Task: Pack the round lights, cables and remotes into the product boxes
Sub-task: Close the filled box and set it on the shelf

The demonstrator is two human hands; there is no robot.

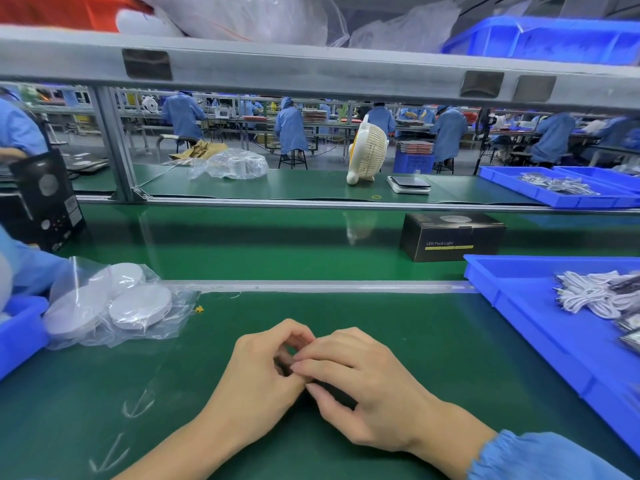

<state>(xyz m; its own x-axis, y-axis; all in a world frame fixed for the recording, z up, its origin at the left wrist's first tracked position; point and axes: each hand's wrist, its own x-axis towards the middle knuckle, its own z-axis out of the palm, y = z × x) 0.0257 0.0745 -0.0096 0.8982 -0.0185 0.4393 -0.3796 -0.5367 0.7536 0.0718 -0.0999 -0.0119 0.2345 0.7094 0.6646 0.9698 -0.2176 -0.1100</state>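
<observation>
We see a green work mat (173, 393) filling the near bench, with a green conveyor belt (259, 244) running across just beyond it. To the right, a large blue tray (512, 306) overhangs the mat's edge and holds a heap of coiled white cables (588, 296) at its far side; dark flat items at the tray's right edge are cut off and we cannot tell what they are. On the belt, beyond the tray's far left corner, lies a closed black product box (450, 237) marked "LED Puck Light". At far left another black box (45, 199) stands upright. On the mat's left, a clear plastic bag (114, 306) holds several white round lights (140, 308), resting against a blue bin (20, 327).

Our left hand (256, 379) and right hand (363, 386) meet at the middle of the mat, fingers curled and touching each other. Between them we glimpse a small dark object (332, 393), mostly hidden under the right hand's fingers; we cannot tell what it is, nor which hand grips it. The lights lie well to the left of the hands, the cables well to the right, the closed box well beyond them.
</observation>
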